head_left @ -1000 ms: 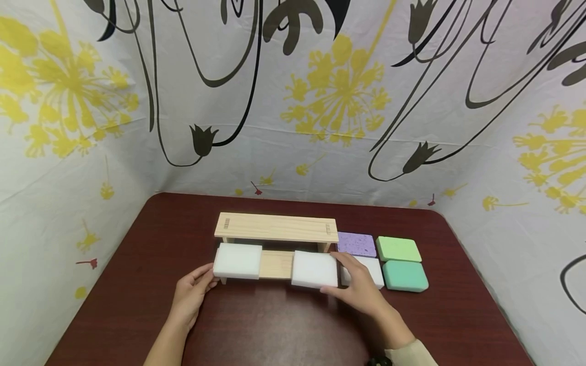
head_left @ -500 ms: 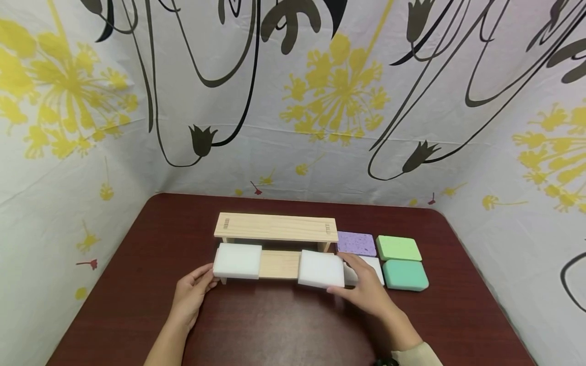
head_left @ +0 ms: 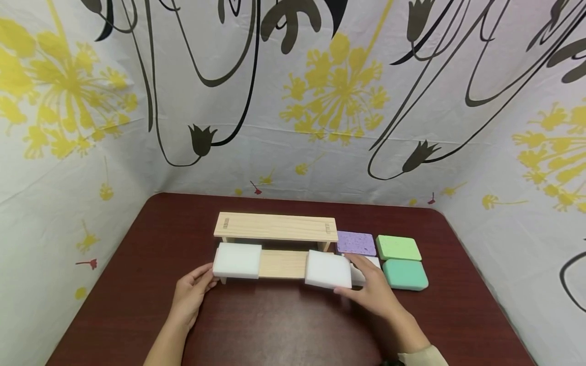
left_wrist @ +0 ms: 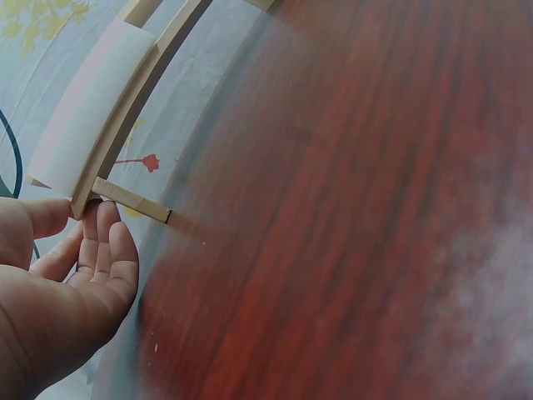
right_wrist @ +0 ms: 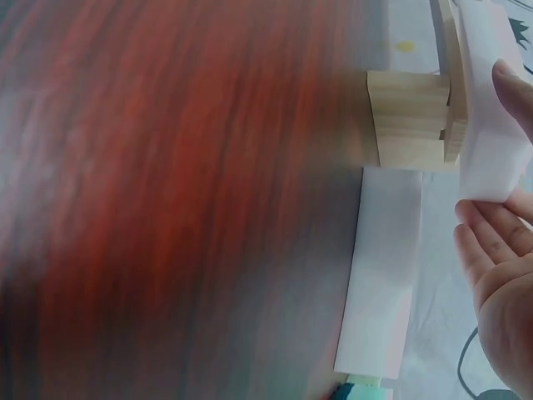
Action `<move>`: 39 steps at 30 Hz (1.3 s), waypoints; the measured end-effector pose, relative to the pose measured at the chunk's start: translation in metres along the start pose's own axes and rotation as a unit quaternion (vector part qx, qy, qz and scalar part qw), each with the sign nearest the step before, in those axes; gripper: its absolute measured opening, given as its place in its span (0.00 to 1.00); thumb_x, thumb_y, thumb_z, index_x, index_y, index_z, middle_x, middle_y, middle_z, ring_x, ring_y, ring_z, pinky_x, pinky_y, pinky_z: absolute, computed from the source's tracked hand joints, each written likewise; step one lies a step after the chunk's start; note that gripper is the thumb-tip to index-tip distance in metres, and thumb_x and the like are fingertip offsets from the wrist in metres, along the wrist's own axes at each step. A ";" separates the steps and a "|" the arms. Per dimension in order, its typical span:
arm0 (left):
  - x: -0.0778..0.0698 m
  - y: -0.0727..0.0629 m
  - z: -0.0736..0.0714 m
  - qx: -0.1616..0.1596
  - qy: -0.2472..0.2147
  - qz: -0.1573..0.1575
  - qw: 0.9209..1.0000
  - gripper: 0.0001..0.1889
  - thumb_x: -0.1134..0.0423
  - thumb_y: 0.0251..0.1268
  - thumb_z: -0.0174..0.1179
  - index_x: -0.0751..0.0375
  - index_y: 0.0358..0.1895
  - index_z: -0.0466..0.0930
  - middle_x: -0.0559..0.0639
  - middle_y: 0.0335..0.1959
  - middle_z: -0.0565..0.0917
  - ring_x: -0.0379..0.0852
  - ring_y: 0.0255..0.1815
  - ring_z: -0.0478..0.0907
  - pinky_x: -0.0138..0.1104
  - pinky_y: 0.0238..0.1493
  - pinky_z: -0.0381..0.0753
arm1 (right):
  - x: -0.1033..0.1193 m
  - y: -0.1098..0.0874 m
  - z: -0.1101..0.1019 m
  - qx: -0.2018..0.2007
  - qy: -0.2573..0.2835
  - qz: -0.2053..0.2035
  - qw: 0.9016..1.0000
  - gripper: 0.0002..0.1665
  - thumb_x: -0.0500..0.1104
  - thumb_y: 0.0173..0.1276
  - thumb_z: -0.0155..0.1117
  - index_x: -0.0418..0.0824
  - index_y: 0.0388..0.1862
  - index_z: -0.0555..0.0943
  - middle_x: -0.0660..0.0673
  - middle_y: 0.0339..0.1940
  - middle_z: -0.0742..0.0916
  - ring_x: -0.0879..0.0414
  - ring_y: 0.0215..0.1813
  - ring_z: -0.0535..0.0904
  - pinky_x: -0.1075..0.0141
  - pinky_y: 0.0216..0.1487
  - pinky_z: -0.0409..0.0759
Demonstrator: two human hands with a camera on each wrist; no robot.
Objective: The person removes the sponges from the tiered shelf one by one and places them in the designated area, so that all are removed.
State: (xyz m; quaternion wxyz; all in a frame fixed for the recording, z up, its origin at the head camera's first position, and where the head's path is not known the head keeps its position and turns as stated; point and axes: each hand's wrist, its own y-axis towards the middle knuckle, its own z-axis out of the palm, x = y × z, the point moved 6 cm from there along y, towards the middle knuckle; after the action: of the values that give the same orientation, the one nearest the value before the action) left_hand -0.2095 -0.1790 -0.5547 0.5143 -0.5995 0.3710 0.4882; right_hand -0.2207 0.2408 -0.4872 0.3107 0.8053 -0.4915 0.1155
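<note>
My left hand (head_left: 194,292) pinches the left end of a low wooden two-step rack (head_left: 275,226); its thumb and fingers meet at the board's end, beside the leg, in the left wrist view. A white sponge (head_left: 237,261) lies flat on the left part of the front step. Between thumb and fingers my right hand (head_left: 373,290) holds a second white sponge (head_left: 328,269) by its right side. That sponge lies over the right end of the front step and sticks out past it, as the right wrist view (right_wrist: 491,108) shows from the side.
Right of the rack, on the dark red table (head_left: 274,325), lie a purple speckled sponge (head_left: 356,243), a light green sponge (head_left: 399,248), a teal sponge (head_left: 405,275) and another white sponge (right_wrist: 383,275), partly hidden by my right hand. A patterned cloth (head_left: 274,112) hangs behind.
My right hand has slid its white sponge to the right along the front step, baring more wood between the two sponges. The left hand and the left sponge have stayed put.
</note>
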 end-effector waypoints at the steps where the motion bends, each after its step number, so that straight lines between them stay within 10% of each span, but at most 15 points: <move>1: 0.000 0.000 0.000 0.000 0.000 0.000 1.000 0.18 0.67 0.79 0.54 0.73 0.65 0.75 0.56 0.49 0.85 0.38 0.43 0.82 0.29 0.49 0.85 | -0.001 -0.001 -0.001 0.000 -0.001 0.001 1.000 0.50 0.51 0.44 0.88 0.35 0.66 0.77 0.40 0.61 0.83 0.44 0.61 0.80 0.45 0.56 0.82; 22: 0.001 -0.001 -0.001 0.001 -0.001 0.000 1.000 0.18 0.67 0.79 0.53 0.74 0.65 0.74 0.56 0.50 0.84 0.38 0.43 0.82 0.29 0.49 0.84 | -0.012 -0.012 -0.016 -0.002 -0.021 0.008 1.000 0.51 0.49 0.42 0.89 0.34 0.64 0.78 0.39 0.59 0.83 0.45 0.60 0.80 0.46 0.56 0.82; 39: -0.001 -0.001 0.000 0.000 -0.001 0.004 1.000 0.20 0.66 0.79 0.55 0.74 0.66 0.74 0.55 0.49 0.85 0.37 0.43 0.82 0.29 0.49 0.84 | -0.020 -0.021 -0.028 -0.013 -0.023 0.002 1.000 0.51 0.48 0.41 0.90 0.34 0.64 0.78 0.41 0.59 0.84 0.46 0.59 0.80 0.84 0.62 0.66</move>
State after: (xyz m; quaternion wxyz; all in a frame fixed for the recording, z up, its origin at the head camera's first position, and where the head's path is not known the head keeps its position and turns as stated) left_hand -0.2087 -0.1788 -0.5539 0.5130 -0.5976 0.3728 0.4905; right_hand -0.2091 0.2793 -0.4832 0.3090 0.8028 -0.5018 0.0910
